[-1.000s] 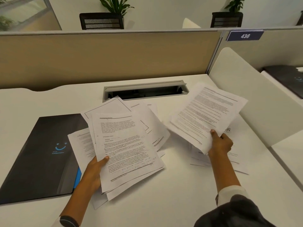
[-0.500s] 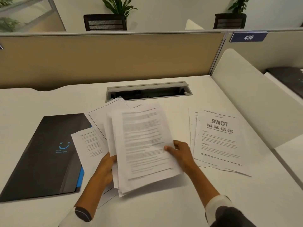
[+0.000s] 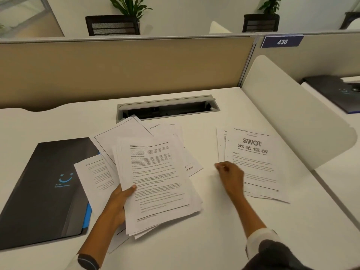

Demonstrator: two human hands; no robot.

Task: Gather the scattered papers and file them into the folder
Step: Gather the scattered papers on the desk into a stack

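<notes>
Papers stack (image 3: 157, 184) held in L hand (image 3: 118, 201) grip; R hand (image 3: 230, 175) grip loose, empty, over SWOT sheets (image 3: 257, 158).

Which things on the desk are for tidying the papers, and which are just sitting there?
For the job:
- thick stack of white printed papers, held by the left hand
- loose white sheets topped by the SWOT page, right hand reaching at them
- flat black folder with blue smile logo

Just there:
- grey metal cable slot
- blue 436 sign
- two green potted plants
- second black folder on the next desk
</notes>
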